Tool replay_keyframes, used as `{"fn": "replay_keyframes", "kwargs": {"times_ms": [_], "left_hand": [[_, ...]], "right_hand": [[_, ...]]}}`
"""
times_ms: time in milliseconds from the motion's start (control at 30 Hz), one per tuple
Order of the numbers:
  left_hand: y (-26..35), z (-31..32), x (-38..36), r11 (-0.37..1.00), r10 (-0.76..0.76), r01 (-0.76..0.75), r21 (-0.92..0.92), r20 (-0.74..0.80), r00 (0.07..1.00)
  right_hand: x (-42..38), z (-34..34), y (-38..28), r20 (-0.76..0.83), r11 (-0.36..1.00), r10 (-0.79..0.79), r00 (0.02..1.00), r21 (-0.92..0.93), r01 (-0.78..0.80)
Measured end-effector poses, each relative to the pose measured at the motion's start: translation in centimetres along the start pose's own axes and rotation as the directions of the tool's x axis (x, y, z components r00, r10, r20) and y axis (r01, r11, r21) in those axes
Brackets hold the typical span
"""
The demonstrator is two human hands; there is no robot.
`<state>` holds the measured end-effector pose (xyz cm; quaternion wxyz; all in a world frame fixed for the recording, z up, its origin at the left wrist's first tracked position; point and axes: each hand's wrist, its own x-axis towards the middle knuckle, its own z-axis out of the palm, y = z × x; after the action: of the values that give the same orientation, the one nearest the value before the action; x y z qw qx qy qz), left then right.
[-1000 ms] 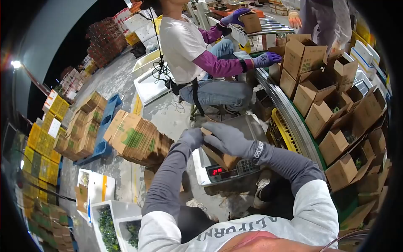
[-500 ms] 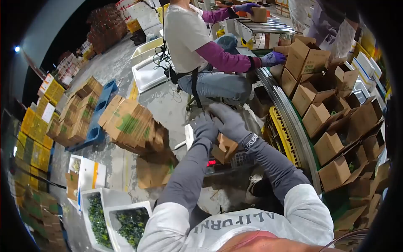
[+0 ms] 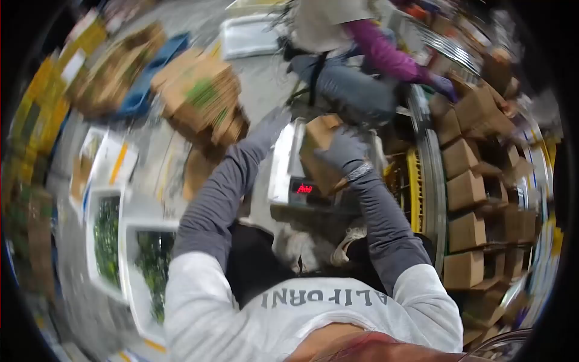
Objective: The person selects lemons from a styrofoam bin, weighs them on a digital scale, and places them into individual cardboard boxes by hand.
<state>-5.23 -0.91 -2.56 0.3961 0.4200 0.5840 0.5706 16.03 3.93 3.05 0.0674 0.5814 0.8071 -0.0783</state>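
Observation:
A small brown cardboard box [image 3: 315, 151] sits tilted on a white digital scale [image 3: 281, 172] with a lit red display [image 3: 303, 189]. My right hand [image 3: 344, 149], in a grey glove, grips the box at its right side, with the fingers partly hidden and blurred. My left hand [image 3: 270, 128], also gloved in grey, is left of the scale and apart from the box. Its fingers look stretched out and hold nothing that I can see, though motion smears them.
Stacked flattened cartons [image 3: 196, 90] stand at the left. White foam boxes [image 3: 129, 268] with leafy greens sit lower left. Open cardboard boxes [image 3: 465, 226] line the right, beside a metal rail [image 3: 433, 163] and yellow crate [image 3: 415, 196]. A co-worker's purple sleeve [image 3: 386, 51] reaches toward them.
My hands, both at the box before, have come apart: the left moved out to the left, while the right stays on the box. The view has shifted, and more of the scale shows.

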Motion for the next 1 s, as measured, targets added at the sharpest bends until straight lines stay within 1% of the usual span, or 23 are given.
{"fn": "replay_keyframes", "kwargs": {"times_ms": [33,67,100,133,167,200,233,267,300,367,400,433,500,533,567,633,667,700,800,867,900,967,1000], "left_hand": [[2.8,-3.4,-3.5,0.936,0.038,-0.039,0.349,0.009,0.999],[0.4,-7.8,-5.0,0.848,0.18,-0.163,0.504,0.015,0.983],[4.8,-8.7,-11.3,1.0,0.026,-0.023,0.017,-0.224,0.974],[1.1,-13.4,-14.7,0.911,0.354,-0.243,0.333,-0.327,0.876],[2.2,-15.6,-19.7,0.897,0.35,-0.127,0.424,-0.501,0.792],[3.3,-17.9,-24.6,0.886,0.332,0.015,0.464,-0.656,0.678],[0.2,-21.4,-29.4,0.839,0.411,0.107,0.534,-0.749,0.519],[-3.4,-25.6,-34.6,0.838,0.304,0.327,0.436,-0.872,0.383],[-7.3,-28.4,-41.0,0.478,0.464,0.629,0.613,-0.784,0.411],[-6.7,-27.4,-46.6,0.436,0.182,0.849,0.298,-0.953,0.241],[-6.3,-26.5,-48.0,0.348,0.124,0.871,0.347,-0.938,0.324],[-5.4,-25.6,-48.0,0.263,0.049,0.877,0.401,-0.914,0.403],[-6.4,-24.5,-46.4,0.149,-0.096,0.843,0.516,-0.841,0.532],[-5.6,-24.0,-44.8,0.14,-0.268,0.812,0.566,-0.768,0.581],[-6.4,-23.5,-43.5,0.149,-0.331,0.733,0.664,-0.665,0.669],[-8.5,-20.6,-41.2,0.066,-0.52,0.687,0.724,-0.562,0.643],[-8.8,-19.4,-41.7,-0.011,-0.475,0.618,0.786,-0.548,0.689],[-8.8,-18.5,-42.4,-0.096,-0.431,0.542,0.835,-0.525,0.734],[-7.0,-18.9,-44.8,0.002,-0.666,0.609,0.793,-0.453,0.593],[-7.5,-19.6,-47.7,0.038,-0.637,0.697,0.716,-0.52,0.569],[-7.7,-20.0,-49.5,0.056,-0.624,0.738,0.673,-0.553,0.552],[-4.2,-19.7,-52.1,-0.036,-0.667,0.676,0.736,-0.522,0.532],[-2.7,-19.3,-53.4,-0.081,-0.689,0.639,0.765,-0.506,0.518]], "right_hand": [[0.1,1.1,0.5,0.013,0.999,-0.047,0.999,0.001,0.047],[0.2,2.7,1.4,-0.216,0.988,-0.152,0.965,-0.018,0.152],[0.4,0.9,1.4,0.072,0.982,-0.188,0.98,0.033,0.186],[0.1,1.5,1.5,-0.148,0.964,-0.266,0.953,-0.017,0.266],[0.1,0.8,1.4,-0.024,0.975,-0.216,0.976,0.048,0.217],[1.2,2.0,2.0,-0.17,0.96,-0.273,0.947,0.021,0.28],[0.6,-0.2,1.1,0.039,0.95,-0.284,0.958,0.148,0.275],[1.1,0.5,1.5,-0.043,0.92,-0.329,0.943,0.212,0.331],[2.3,0.9,1.7,-0.135,0.882,-0.356,0.925,0.277,0.38],[3.2,0.3,-0.8,-0.134,0.699,-0.435,0.891,0.573,0.428],[1.7,-0.7,-2.2,-0.095,0.555,-0.505,0.858,0.725,0.407],[0.0,-2.0,-4.8,-0.097,0.464,-0.574,0.813,0.78,0.42],[-3.8,-3.6,-10.4,0.014,0.316,-0.603,0.798,0.922,0.222],[-5.7,-3.8,-13.4,0.016,0.282,-0.654,0.757,0.933,0.224],[-7.7,-3.8,-16.6,0.016,0.247,-0.701,0.713,0.943,0.222],[-8.5,-2.8,-20.2,0.04,0.173,-0.792,0.61,0.972,0.16],[-8.8,-1.8,-22.2,0.069,0.15,-0.836,0.545,0.983,0.105],[-10.5,-1.8,-24.3,0.177,0.251,-0.843,0.508,0.965,0.079],[-16.0,1.3,-30.5,0.284,0.289,-0.933,0.219,0.957,-0.008],[-18.0,4.1,-34.3,0.367,0.38,-0.924,0.106,0.913,0.148],[-19.3,5.1,-35.6,0.376,0.378,-0.926,0.046,0.917,0.125],[-20.1,7.2,-37.8,0.442,0.436,-0.896,-0.037,0.894,0.104],[-20.6,9.2,-39.0,0.426,0.414,-0.901,-0.08,0.901,0.132]]}}
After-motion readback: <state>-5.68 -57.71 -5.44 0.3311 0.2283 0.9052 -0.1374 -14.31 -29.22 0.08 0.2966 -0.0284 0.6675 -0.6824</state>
